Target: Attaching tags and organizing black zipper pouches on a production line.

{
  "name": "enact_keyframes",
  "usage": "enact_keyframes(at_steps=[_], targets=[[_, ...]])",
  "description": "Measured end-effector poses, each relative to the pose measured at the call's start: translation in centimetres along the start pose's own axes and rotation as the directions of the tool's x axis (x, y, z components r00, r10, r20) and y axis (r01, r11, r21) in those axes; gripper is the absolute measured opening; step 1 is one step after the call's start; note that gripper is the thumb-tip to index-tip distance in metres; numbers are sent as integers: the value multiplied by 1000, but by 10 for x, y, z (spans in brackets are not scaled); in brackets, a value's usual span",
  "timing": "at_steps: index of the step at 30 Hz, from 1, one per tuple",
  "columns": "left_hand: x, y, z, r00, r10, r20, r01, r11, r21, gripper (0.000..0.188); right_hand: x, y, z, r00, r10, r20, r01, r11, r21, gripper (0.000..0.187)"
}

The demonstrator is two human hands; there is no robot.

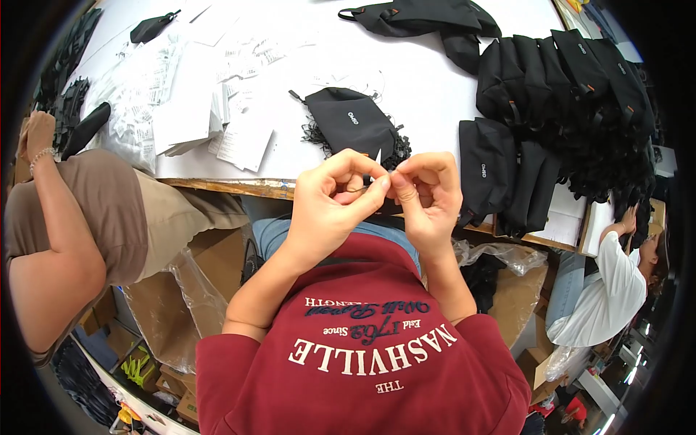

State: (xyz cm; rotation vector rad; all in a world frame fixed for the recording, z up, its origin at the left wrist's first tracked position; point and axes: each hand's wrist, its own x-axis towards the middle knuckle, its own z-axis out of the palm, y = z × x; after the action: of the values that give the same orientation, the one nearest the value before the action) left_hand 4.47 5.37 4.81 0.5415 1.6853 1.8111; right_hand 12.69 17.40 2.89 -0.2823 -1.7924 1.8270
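My left hand point(335, 201) and my right hand point(429, 199) meet in front of my chest, at the near edge of the table. Thumb and forefinger are pinched together on each, the fingertips almost touching. A short, thin dark strand shows inside the curl of my left fingers; whatever lies between the fingertips is too small to make out. Just beyond them a black fabric pouch point(349, 119) with a small white logo lies on the table, black cord ends bunched around its lower edge. A pale pointed tip point(378, 156) pokes up behind my fingers, its lower part hidden.
On the white table point(290, 76), several black pouches point(565, 94) are heaped at the right, with another pouch point(484, 170) nearer. Paper slips point(243, 141) and a clear plastic bag point(138, 101) lie left. Co-workers stand at both sides; cardboard boxes point(217, 264) sit below the table.
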Motion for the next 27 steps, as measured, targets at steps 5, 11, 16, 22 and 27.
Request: enact_keyframes(at_steps=[5,11,16,22,27], targets=[[-6,-2,-6,993,98,60,-113,930,351,7,37,-6,-24,980,132,148,-109,982,-151,9],[-15,-20,9,867,334,369,-481,751,452,11,62,42,11,864,91,496,387,509,-769,33],[-9,-19,6,820,409,400,-553,743,376,14,65,43,4,902,216,374,282,363,-888,20],[13,-14,-33,846,459,273,-481,434,762,44,55,-19,-9,933,-26,359,302,600,-741,10],[7,-23,-55,764,565,312,-493,199,847,37,46,-40,-5,901,11,434,302,703,-644,9]])
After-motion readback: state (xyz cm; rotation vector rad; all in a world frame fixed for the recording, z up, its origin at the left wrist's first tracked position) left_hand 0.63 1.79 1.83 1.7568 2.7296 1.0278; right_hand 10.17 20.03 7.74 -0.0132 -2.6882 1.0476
